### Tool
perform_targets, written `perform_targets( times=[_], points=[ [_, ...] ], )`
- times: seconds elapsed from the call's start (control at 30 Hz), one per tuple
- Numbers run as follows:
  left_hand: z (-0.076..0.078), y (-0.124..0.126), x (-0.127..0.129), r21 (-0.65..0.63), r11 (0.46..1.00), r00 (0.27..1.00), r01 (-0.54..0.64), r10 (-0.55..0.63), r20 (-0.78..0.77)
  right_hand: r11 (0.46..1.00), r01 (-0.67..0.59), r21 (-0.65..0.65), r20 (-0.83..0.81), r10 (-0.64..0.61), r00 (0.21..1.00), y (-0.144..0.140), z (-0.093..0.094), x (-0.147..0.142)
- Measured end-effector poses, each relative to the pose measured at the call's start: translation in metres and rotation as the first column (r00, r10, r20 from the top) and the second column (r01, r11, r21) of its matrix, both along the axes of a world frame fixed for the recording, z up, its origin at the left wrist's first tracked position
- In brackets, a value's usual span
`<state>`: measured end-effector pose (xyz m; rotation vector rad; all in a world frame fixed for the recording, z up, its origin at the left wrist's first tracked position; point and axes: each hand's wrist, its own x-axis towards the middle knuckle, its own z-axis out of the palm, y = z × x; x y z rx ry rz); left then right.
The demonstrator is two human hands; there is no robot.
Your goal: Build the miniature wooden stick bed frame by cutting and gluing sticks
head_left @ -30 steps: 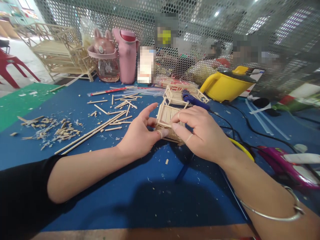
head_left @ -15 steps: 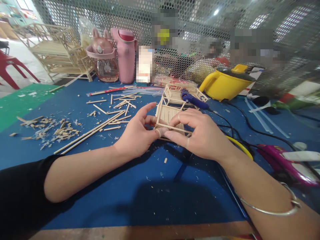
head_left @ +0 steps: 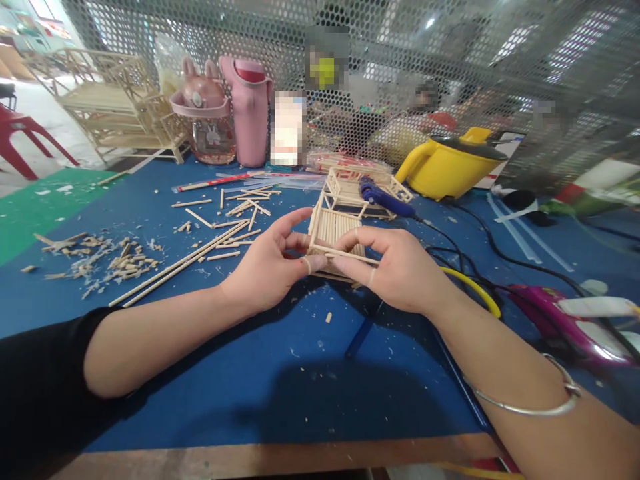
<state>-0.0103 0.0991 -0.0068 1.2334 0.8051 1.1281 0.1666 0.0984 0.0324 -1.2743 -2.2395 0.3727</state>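
Pinching a small stick frame (head_left: 336,235) between both hands over the middle of the blue table mat (head_left: 280,380), left hand (head_left: 270,263) closing thumb and fingers on its left edge, right hand (head_left: 400,267) gripping its near rail from the right. Lying scattered to the left: loose sticks (head_left: 235,220) and wood chips (head_left: 105,261); sitting behind the frame: a second stick structure (head_left: 350,187) with a blue glue gun (head_left: 385,198) on it. Standing along the perforated metal screen (head_left: 450,53) at the back: a pink bottle (head_left: 250,110), a bunny cup (head_left: 207,120), a yellow kettle (head_left: 450,167), a tall stick model (head_left: 110,107), with a green mat (head_left: 35,207) adjoining at far left.
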Motion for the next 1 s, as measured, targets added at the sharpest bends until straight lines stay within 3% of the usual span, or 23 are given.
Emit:
perform_targets(
  times=[0.17,0.43,0.7,0.83,1.0],
  points=[
    [0.001,-0.001,0.000,-0.020,1.000,1.000,0.007,-0.007,0.017,1.000,-0.016,0.013,-0.010,0.016,1.000,-0.001,0.001,-0.001],
    [-0.001,0.001,0.001,0.029,0.999,1.000,-0.018,0.018,0.008,0.980,-0.024,0.195,0.066,0.011,0.998,0.001,-0.001,-0.002],
    [-0.005,0.002,0.001,0.066,0.998,1.000,-0.007,0.008,-0.021,0.999,-0.013,-0.051,-0.042,0.010,0.999,-0.003,-0.001,0.002],
    [-0.003,0.000,0.003,0.055,0.998,0.999,-0.023,0.025,-0.041,0.997,-0.018,-0.079,-0.211,0.001,0.977,-0.003,-0.008,0.005],
    [-0.003,0.000,0.002,0.055,0.998,0.999,-0.017,0.019,-0.045,0.999,0.033,-0.039,-0.279,-0.043,0.959,-0.004,-0.014,0.003]
  ],
)
